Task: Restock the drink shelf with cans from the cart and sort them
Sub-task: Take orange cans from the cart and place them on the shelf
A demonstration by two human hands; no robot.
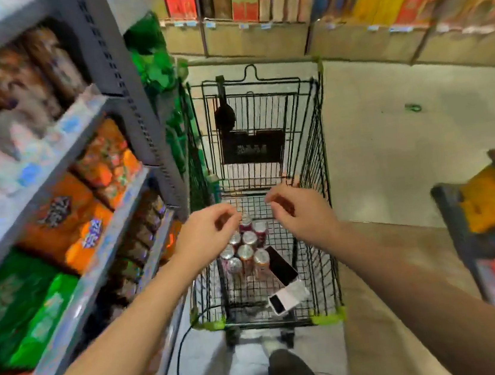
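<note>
1. Cluster of silver-topped drink cans with red and orange sides (245, 246), standing upright and packed close together on the floor of the black wire shopping cart with lime-green corner caps (314, 154). About eight tops can be counted; labels too blurred to read.
2. Left hand (206, 233) held out over the cart, just above and left of the cans, fingers loosely curled, holding nothing. No contact with the cans.
3. Right hand (297, 209) level with it, above and right of the cans, fingers likewise loosely curled and empty. Both forearms bare and extended forward, hands close together with a gap between them.
4. Also in the cart: a dark-screened smartphone (281, 264) leaning just beside the cans, and a white folding phone with a small dark cover screen (286, 299) lying near the cart's near end.
5. Grey metal shelving (121, 87) stands to the left of the cart, carrying orange and green snack bags (66, 222). More stocked shelves along the far wall, blurred.
</note>
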